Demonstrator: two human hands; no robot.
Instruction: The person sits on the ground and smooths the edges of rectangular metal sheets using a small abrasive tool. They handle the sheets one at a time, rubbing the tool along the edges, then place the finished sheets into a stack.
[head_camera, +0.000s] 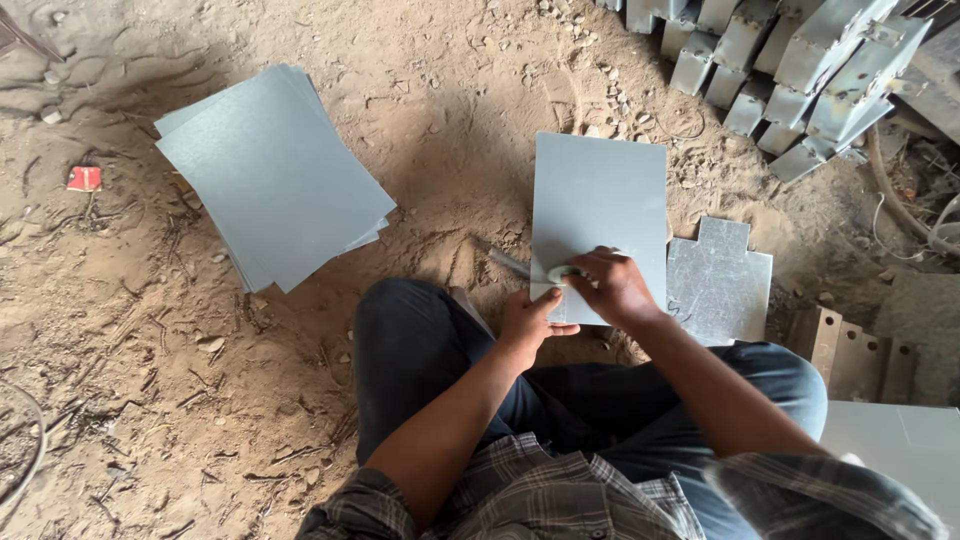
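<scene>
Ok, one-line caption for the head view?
Seated on dirt, left hand steadies a grey metal sheet while right hand works a tool at its edge.

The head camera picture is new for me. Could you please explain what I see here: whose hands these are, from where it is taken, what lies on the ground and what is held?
This is a single picture from a camera worn on a person's head, looking down. The person sits on sandy ground, so you see their own knees, arms and hands.

A grey metal sheet lies flat before them. The left hand presses on its near edge. The right hand grips a green-handled tool at that edge; its exact kind is hard to tell.

To the left lies a stack of similar grey sheets. To the right lies a notched metal piece. At the top right is a pile of folded metal boxes. A small red scrap lies far left.
</scene>
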